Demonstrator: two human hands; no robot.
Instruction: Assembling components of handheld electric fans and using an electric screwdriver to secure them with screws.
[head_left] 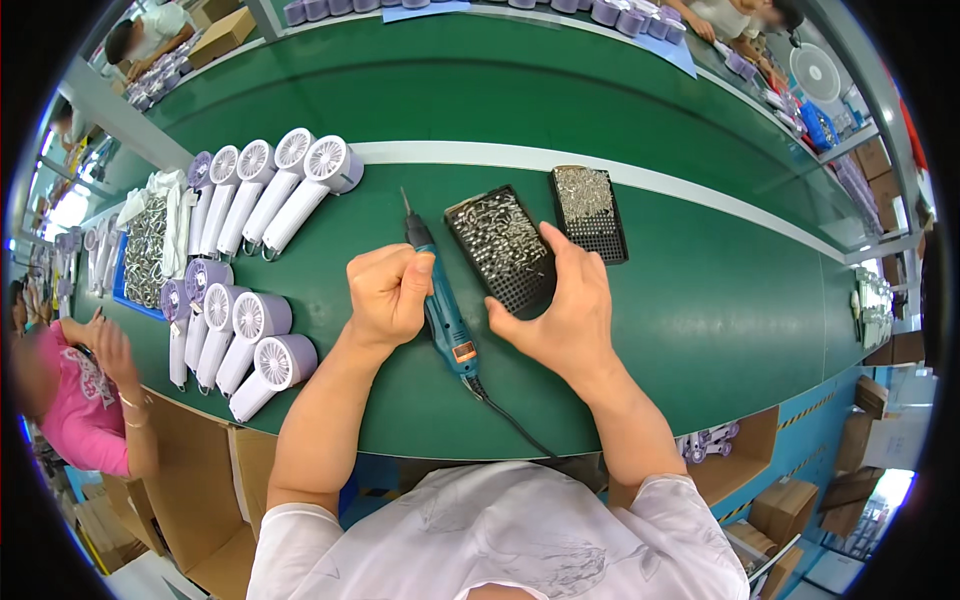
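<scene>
My left hand (390, 292) is closed in a fist against the left side of a teal electric screwdriver (448, 325). What lies inside the fist, if anything, is hidden. The screwdriver rests on the green bench, its bit pointing away and its black cord running toward me. My right hand (570, 315) spans the near end of a black screw tray (495, 245), thumb at the near left corner and fingers along the right edge. Silver screws cover much of that perforated tray. Beyond my right fingers sits a second black tray (590, 215) with smaller screws heaped at its far end.
White-and-purple handheld fans (262, 190) lie in two rows on the left. Beside them is a blue bin (140, 270) of metal clips. A person in pink (80, 400) works at far left. Cardboard boxes (195, 480) stand below the bench edge.
</scene>
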